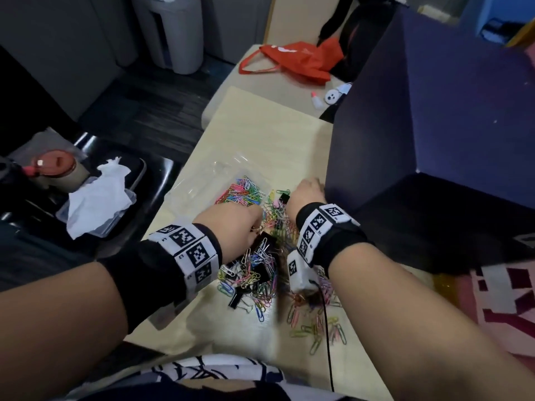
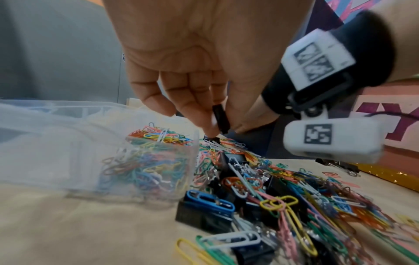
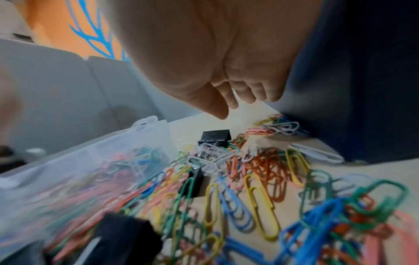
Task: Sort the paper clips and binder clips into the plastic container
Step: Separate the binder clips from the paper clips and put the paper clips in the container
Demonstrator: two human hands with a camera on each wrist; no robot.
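Observation:
A heap of coloured paper clips and black binder clips [image 1: 260,273] lies on the pale table [image 1: 260,134]. Left of it stands the clear plastic container [image 1: 199,183], one compartment holding coloured paper clips [image 1: 246,191]. My left hand [image 1: 234,224] hovers over the heap beside the container [image 2: 56,143] and pinches a small black binder clip [image 2: 220,120] between thumb and fingers [image 2: 212,131]. My right hand [image 1: 308,191] hangs at the heap's far end with loosely bent fingers [image 3: 244,96], holding nothing I can see. Below it a black binder clip [image 3: 215,137] sits on the table.
A big dark blue box [image 1: 419,125] stands close on the right, almost touching my right hand. A red bag [image 1: 301,59] and a small glue bottle [image 1: 317,99] lie at the back. A tub with tissue [image 1: 98,198] sits left, off the table. A black cable [image 1: 327,328] crosses the loose clips.

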